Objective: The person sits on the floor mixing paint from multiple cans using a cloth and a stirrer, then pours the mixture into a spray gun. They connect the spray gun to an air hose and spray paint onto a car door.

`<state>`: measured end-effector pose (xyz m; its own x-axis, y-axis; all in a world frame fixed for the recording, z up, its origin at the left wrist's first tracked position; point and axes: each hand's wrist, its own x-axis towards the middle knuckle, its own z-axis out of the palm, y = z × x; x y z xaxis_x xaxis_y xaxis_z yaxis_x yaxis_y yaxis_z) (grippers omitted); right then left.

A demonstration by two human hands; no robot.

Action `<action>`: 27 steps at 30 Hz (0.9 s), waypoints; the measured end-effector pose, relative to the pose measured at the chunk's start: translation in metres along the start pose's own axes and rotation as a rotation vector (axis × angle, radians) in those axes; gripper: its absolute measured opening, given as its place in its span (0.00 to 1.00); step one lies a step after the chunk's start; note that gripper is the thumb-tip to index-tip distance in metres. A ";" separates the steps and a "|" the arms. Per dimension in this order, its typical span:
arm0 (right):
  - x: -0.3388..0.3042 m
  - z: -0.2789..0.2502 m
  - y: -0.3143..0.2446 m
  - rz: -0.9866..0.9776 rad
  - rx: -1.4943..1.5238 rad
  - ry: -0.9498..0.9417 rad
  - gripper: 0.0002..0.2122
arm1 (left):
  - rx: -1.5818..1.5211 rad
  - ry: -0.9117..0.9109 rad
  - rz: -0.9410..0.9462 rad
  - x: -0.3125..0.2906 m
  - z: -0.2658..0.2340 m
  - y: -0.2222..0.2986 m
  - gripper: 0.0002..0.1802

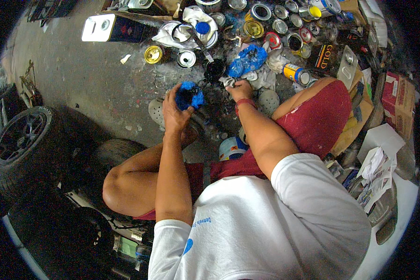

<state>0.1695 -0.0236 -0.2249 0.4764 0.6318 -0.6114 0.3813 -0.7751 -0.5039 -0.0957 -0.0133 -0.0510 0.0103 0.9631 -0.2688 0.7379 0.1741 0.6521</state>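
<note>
My left hand [175, 111] is wrapped round a small round container with a ragged blue rim [198, 99] and a dark inside. It is held up over the floor, in front of my left shoe [156, 112]. My right hand [241, 90] has its fingers pinched on a crumpled whitish rag [228, 82]; whether it is cloth or paper I cannot tell. Just beyond that hand stands a black-smeared can [213, 70]. A flat brush-like tool [201, 47] slants down toward the can. Crumpled blue plastic [248, 60] lies to its right, beside white wads [264, 79].
Several open paint cans [253, 29] crowd the far right. A gold can [153, 54] and a white-topped can [186, 58] stand ahead of me. Wheels [25, 137] are at left, a red carton [397, 100] at right. A white-and-blue tub [232, 148] sits between my legs.
</note>
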 end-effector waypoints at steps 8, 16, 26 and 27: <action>0.000 -0.004 -0.017 -0.058 -0.281 -0.011 0.19 | -0.048 -0.003 0.029 0.002 -0.001 0.002 0.50; 0.016 0.008 -0.003 -0.053 -0.233 0.047 0.20 | -0.079 -0.010 0.009 0.004 0.002 0.000 0.50; 0.022 -0.028 0.002 0.026 0.163 0.495 0.33 | -0.038 -0.019 0.061 0.006 0.004 -0.006 0.51; 0.030 -0.027 0.002 0.060 0.139 0.470 0.33 | -0.041 -0.015 0.069 0.005 0.004 -0.007 0.51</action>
<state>0.2063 -0.0058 -0.2274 0.8121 0.4902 -0.3167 0.2481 -0.7812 -0.5728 -0.0980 -0.0103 -0.0596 0.0707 0.9700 -0.2325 0.7071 0.1156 0.6976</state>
